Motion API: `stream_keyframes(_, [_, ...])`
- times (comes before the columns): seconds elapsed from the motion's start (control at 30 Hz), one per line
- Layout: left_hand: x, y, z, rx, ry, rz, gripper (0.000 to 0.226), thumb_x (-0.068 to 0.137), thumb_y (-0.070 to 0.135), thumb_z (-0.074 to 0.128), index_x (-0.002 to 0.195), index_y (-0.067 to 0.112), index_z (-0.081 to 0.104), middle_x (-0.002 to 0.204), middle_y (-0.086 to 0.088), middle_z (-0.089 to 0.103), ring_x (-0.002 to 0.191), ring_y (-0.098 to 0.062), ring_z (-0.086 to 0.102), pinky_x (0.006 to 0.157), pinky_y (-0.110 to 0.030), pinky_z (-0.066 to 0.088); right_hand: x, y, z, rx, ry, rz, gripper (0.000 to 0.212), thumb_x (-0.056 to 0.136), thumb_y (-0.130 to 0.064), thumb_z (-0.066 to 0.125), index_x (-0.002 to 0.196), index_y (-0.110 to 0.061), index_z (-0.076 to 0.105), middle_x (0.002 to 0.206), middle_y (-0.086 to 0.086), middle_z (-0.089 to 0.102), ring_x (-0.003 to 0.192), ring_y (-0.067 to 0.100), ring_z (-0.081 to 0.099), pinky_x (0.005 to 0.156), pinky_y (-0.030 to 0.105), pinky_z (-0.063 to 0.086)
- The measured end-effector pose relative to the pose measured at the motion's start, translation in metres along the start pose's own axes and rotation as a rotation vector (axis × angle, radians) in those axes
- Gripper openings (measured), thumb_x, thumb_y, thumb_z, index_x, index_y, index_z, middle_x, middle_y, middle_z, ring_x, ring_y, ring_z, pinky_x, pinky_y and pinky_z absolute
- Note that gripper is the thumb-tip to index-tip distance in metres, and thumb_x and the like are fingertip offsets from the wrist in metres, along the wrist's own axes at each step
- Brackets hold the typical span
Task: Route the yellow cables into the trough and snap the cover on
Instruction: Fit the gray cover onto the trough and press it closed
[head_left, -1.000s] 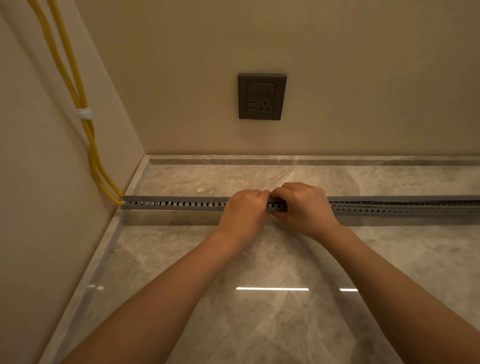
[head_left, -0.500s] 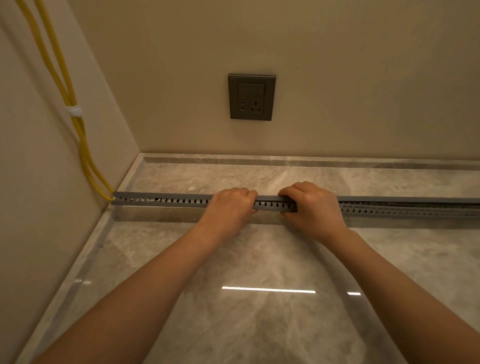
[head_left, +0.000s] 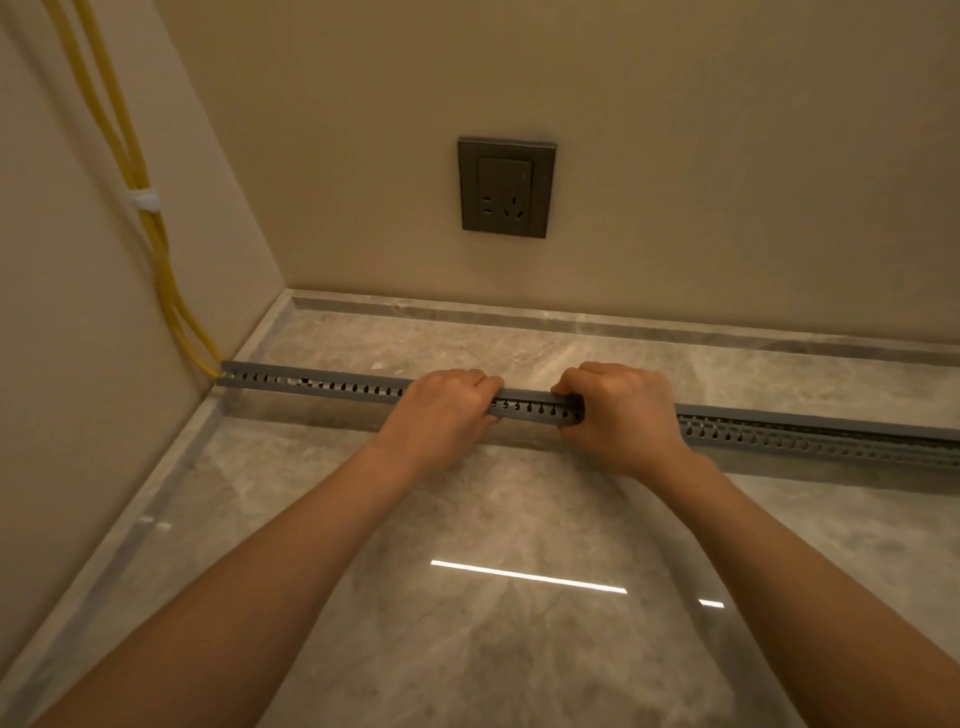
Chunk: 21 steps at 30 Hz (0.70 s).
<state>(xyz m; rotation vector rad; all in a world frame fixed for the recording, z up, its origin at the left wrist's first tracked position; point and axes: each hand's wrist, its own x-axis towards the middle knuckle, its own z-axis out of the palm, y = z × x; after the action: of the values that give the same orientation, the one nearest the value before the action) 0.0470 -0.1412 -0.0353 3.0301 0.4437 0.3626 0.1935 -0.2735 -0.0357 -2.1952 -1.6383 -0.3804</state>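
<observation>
Head view: at the centre, the left hand (head_left: 441, 410) and right hand (head_left: 623, 415) curl their fingers (head_left: 483, 383) over the cover (head_left: 524, 398), gripping it on the trough (head_left: 337, 387). Best to press evenly, working toward 3 o'clock, where it looks unseated. The yellow cables (head_left: 156, 249) enter at 9 o'clock and are hidden inside; the trough's right end is cut off.

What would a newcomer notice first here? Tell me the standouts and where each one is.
The left hand and right hand grip the grey slotted trough lying across the marble floor, mid-frame. Two yellow cables run down the left wall, bound by a white tie, into the trough's left end. A dark socket sits on the back wall above the hands.
</observation>
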Motion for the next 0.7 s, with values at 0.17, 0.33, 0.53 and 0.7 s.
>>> stream_keyframes(0.17, [0.003, 0.002, 0.000, 0.016, -0.003, -0.003, 0.028, 0.091, 0.030, 0.050, 0.112, 0.014, 0.057, 0.106, -0.002, 0.064, 0.095, -0.020, 0.058, 0.078, -0.033, 0.046, 0.002, 0.001, 0.001, -0.011, -0.017, -0.005, 0.010, 0.065, -0.012, 0.069, 0.074, -0.016, 0.070, 0.063, 0.000, 0.065, 0.054, 0.023, 0.058, 0.048, 0.024, 0.035])
stream_keyframes(0.33, [0.009, 0.019, 0.003, -0.051, 0.043, 0.046, 0.027, 0.089, 0.026, 0.053, 0.113, 0.013, 0.058, 0.104, -0.003, 0.065, 0.095, -0.021, 0.059, 0.077, -0.034, 0.046, 0.004, 0.000, 0.002, -0.031, -0.022, 0.012, 0.007, 0.064, -0.016, 0.070, 0.070, -0.016, 0.068, 0.058, -0.002, 0.062, 0.050, 0.023, 0.056, 0.045, 0.025, 0.037])
stream_keyframes(0.53, [0.018, 0.031, 0.010, -0.091, 0.090, 0.085, 0.022, 0.088, 0.022, 0.057, 0.108, 0.011, 0.059, 0.099, -0.005, 0.066, 0.088, -0.022, 0.059, 0.070, -0.031, 0.041, 0.001, -0.007, 0.000, -0.042, -0.042, 0.061, 0.009, 0.067, -0.016, 0.070, 0.075, -0.014, 0.066, 0.064, 0.002, 0.064, 0.055, 0.024, 0.057, 0.047, 0.030, 0.042])
stream_keyframes(0.7, [0.022, 0.026, 0.009, -0.103, 0.076, 0.121, 0.019, 0.089, 0.021, 0.056, 0.104, 0.010, 0.058, 0.097, -0.006, 0.064, 0.088, -0.023, 0.058, 0.068, -0.030, 0.040, -0.002, -0.012, 0.000, -0.057, -0.090, 0.126, 0.013, 0.074, -0.015, 0.063, 0.086, -0.012, 0.065, 0.076, 0.004, 0.065, 0.067, 0.025, 0.057, 0.053, 0.031, 0.041])
